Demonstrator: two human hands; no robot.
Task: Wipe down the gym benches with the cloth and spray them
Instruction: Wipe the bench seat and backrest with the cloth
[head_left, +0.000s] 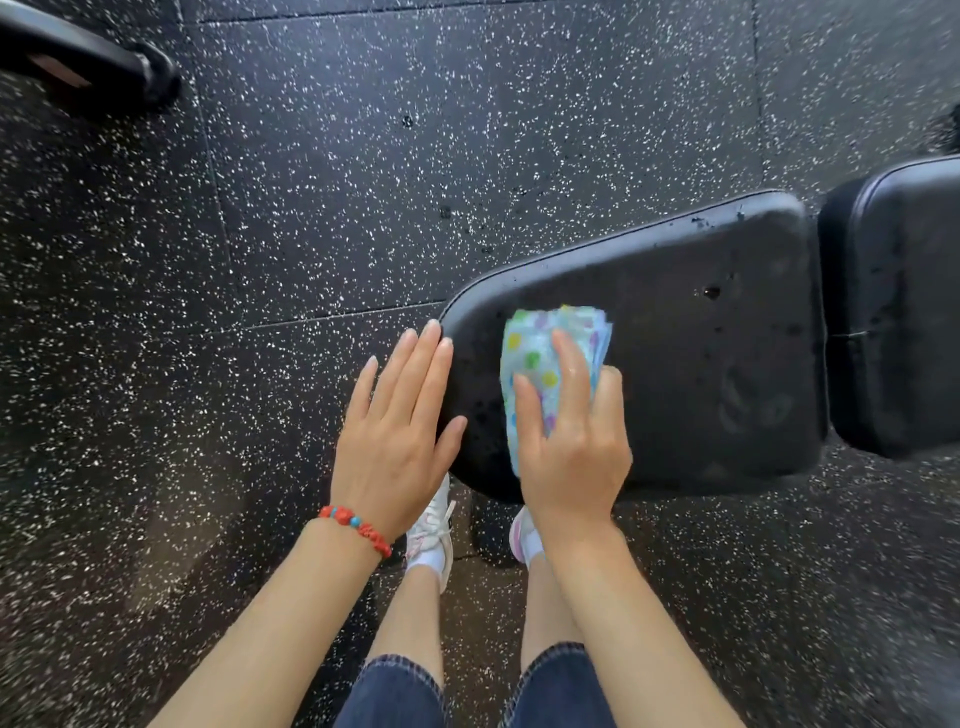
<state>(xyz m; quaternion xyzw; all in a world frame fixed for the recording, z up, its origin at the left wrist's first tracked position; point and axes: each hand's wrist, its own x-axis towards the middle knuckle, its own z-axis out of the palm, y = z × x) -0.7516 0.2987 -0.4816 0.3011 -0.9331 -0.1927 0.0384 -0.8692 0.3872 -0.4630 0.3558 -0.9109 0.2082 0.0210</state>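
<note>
A person is standing at the narrow rounded end of a black padded vinyl gym desk (701, 332), looking straight down on it. The right hand (571, 447) is lying on top of a folded pale-blue cloth with coloured polka dots (540, 353), which is resting on the desk's seat pad close to that rounded end; the index and middle fingers are stretching forward over the cloth, the thumb is lying along its near-left side, and the outer fingers are curling down round its right edge, so the hand is gripping the cloth while pressing it against the pad. The left hand (400, 431) is spread flat with straight fingers held together, its fingertips and thumb touching the left rim of the desk beside the cloth. A red beaded bracelet with a turquoise bead (356, 530) is sitting on the left wrist. Droplets are glistening on the seat pad beyond the cloth, towards the second black pad (904, 312) that is adjoining the far end of the desk. Below the desk's near end, two white sneakers with pink trim (431, 535) are standing on the black rubber floor with white speckles (363, 182), with dark denim cuffs showing above bare shins.
</note>
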